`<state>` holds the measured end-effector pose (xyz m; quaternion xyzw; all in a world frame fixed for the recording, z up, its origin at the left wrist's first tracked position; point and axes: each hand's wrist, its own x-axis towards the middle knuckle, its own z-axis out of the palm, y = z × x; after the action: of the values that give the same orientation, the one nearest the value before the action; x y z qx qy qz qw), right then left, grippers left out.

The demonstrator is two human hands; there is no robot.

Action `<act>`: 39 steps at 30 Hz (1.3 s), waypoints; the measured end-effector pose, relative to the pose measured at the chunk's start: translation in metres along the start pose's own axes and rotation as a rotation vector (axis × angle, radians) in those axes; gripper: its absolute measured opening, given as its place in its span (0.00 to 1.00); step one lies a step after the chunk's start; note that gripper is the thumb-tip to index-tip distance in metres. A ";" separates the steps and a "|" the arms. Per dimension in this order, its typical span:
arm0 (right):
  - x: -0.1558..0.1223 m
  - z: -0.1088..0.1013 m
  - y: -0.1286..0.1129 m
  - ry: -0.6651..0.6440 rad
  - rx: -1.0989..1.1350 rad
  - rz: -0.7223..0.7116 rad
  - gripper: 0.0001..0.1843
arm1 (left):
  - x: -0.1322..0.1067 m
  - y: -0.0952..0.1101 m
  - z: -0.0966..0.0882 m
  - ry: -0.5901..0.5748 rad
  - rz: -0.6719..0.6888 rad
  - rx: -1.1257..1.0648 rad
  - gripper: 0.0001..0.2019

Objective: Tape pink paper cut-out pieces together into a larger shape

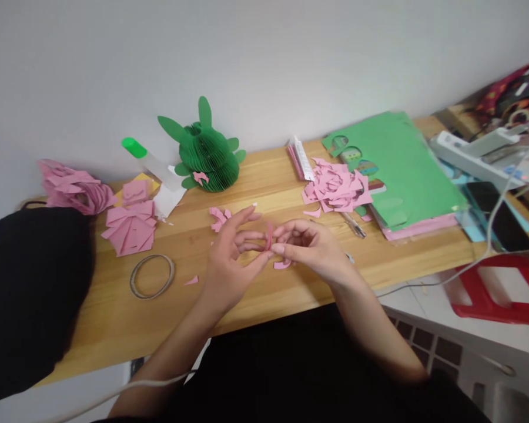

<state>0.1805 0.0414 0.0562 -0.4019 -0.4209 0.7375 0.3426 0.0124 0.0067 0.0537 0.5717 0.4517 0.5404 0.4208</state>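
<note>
A small strip of pink paper [269, 236] stands on edge between my two hands, above the middle of the wooden table. My left hand [232, 255] pinches it with thumb and fingers. From the other side, the thumb and fingertips of my right hand [311, 247] grip it too. Just below my hands lies a curved pink scrap [282, 265]. Beyond my left hand is a little heap of pink paper pieces [220, 218]. Behind that stands a green honeycomb-paper figure [209, 155] with leaf-shaped pieces and a bit of pink on its front.
Pink cutouts [338, 187], a glue tube [303, 157] and a utility knife [353, 225] lie right of centre. Green paper sheets [417, 170] and a phone [498, 216] are further right. A tape roll [152, 277], folded pink paper [130, 229] and a black bag [30, 299] are on the left.
</note>
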 end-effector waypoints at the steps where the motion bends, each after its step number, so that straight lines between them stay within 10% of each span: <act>1: 0.000 0.000 0.001 0.011 0.002 0.002 0.21 | 0.000 0.000 0.001 -0.001 -0.010 -0.005 0.32; 19: 0.010 0.000 0.006 0.005 -0.166 0.097 0.12 | -0.010 -0.014 -0.013 0.063 -0.276 -0.119 0.29; 27: 0.029 0.012 0.008 -0.023 -0.888 0.071 0.06 | -0.028 -0.029 -0.017 0.134 -0.350 0.135 0.31; 35: 0.039 0.020 0.001 0.027 -1.196 0.074 0.08 | -0.028 -0.037 -0.020 -0.028 0.022 0.718 0.37; 39: 0.039 0.022 0.004 0.065 -1.239 0.080 0.03 | -0.029 -0.040 -0.023 -0.264 0.206 0.662 0.40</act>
<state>0.1436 0.0653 0.0481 -0.5640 -0.7447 0.3556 0.0305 -0.0129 -0.0120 0.0095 0.7842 0.4839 0.3261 0.2111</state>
